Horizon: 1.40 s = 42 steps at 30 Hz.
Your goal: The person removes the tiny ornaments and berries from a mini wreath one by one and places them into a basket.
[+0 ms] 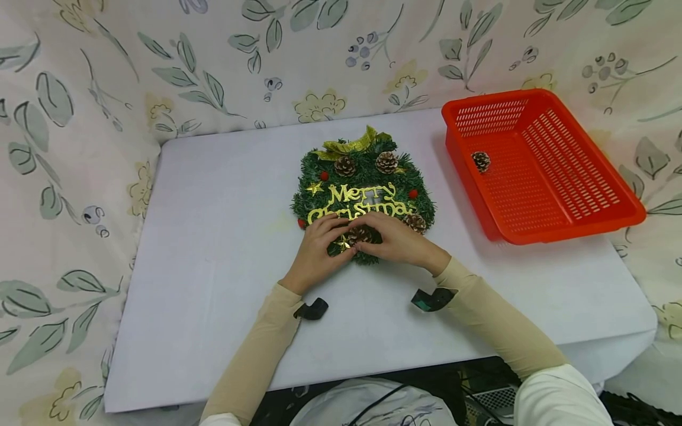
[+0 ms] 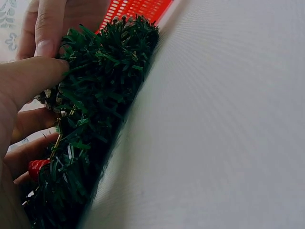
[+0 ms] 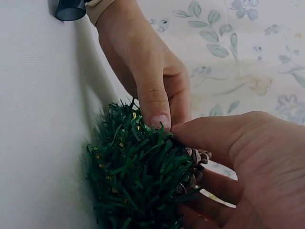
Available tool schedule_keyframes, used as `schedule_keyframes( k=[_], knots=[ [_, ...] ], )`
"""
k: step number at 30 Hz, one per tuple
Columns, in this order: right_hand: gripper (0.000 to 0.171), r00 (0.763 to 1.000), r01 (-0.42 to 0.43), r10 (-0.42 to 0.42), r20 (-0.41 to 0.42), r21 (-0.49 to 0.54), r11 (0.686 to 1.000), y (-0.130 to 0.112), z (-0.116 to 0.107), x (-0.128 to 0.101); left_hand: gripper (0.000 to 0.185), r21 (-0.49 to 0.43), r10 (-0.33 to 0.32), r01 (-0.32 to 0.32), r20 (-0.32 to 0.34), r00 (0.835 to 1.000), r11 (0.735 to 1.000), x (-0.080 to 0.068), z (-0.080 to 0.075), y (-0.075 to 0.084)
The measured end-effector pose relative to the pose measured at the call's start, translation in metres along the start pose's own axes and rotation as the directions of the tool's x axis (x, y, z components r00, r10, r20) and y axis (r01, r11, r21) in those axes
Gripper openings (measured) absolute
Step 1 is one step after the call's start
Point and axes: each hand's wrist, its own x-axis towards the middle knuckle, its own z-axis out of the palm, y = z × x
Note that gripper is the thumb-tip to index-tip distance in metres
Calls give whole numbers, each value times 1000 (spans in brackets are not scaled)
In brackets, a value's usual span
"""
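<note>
Under both hands' fingers point(image 1: 341, 228), a half-hidden pine cone point(image 1: 359, 235) on the wreath point(image 1: 367, 177).

A white counter point(image 1: 213, 284) fills the middle of the head view, its surface matte and evenly lit with soft shadows. Behind it and on both sides hangs a cream cloth point(image 1: 80, 118) printed with grey-green leaves, pale yellow flowers and small berries, draped like a wall round the counter. Below the front edge lie dark cables point(image 1: 383, 402) in shadow.
</note>
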Motion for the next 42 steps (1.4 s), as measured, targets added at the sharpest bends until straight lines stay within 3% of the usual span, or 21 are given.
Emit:
schedule_keyframes(
  k=[12,42],
  knots=[
    [44,999,-34,34,0,24,999,-2,-2,0,48,-12,-2,2,-6,1000,1000,0,-1,2],
    [44,1000,8,-7,-15,61,998,-13,-13,0,41,2,12,-12,-17,1000,1000,-1,1,-1]
  ],
)
